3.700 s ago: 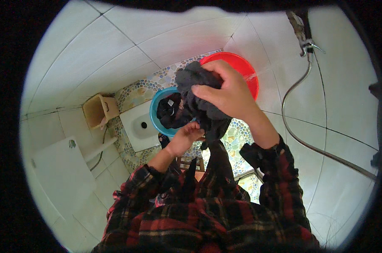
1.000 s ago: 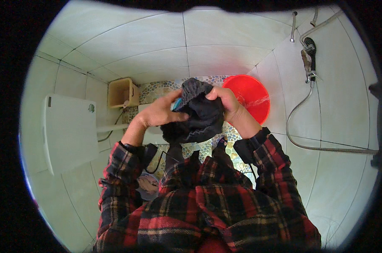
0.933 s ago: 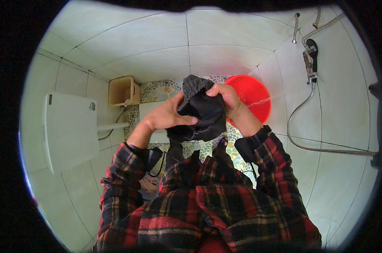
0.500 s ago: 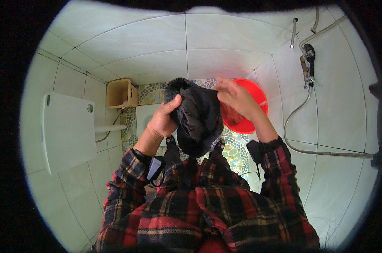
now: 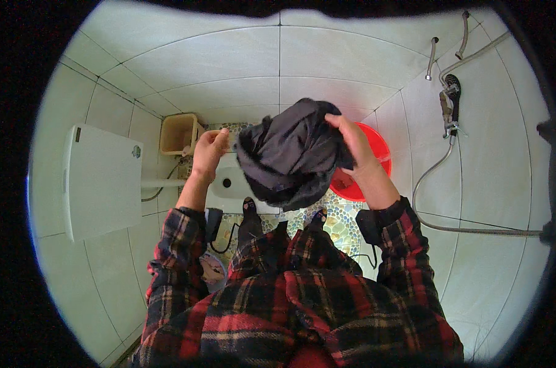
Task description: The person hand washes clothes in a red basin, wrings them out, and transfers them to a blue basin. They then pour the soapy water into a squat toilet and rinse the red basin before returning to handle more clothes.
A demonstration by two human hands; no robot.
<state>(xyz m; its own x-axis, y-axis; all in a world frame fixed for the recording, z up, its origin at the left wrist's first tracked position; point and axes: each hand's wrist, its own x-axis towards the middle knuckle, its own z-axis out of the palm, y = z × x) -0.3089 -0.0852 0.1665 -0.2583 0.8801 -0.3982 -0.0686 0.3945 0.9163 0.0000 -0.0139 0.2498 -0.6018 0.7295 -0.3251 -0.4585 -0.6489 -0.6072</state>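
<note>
A bundled black cloth garment [image 5: 293, 153], gathered in loose folds, hangs in front of me above the floor. My right hand [image 5: 356, 144] grips its right side, the thumb on top and the other fingers partly hidden by cloth. My left hand [image 5: 209, 153] is to the left of the garment, apart from it, with its fingers curled closed and nothing visible in them. Behind my right hand is a red basin [image 5: 381, 141] on the floor, holding what looks like water; the hand and garment cover part of it.
Below my left hand lies a white squat toilet [image 5: 244, 205]. A beige bin [image 5: 180, 135] stands in the far left corner. A white cistern [image 5: 103, 184] is on the left wall, a shower head [image 5: 453, 86] with hose on the right. A tub [image 5: 212, 270] sits by my left leg.
My left hand has let go of the garment and moved left. My right hand has taken hold of the garment's right side, and the bundle has turned and spread wider.
</note>
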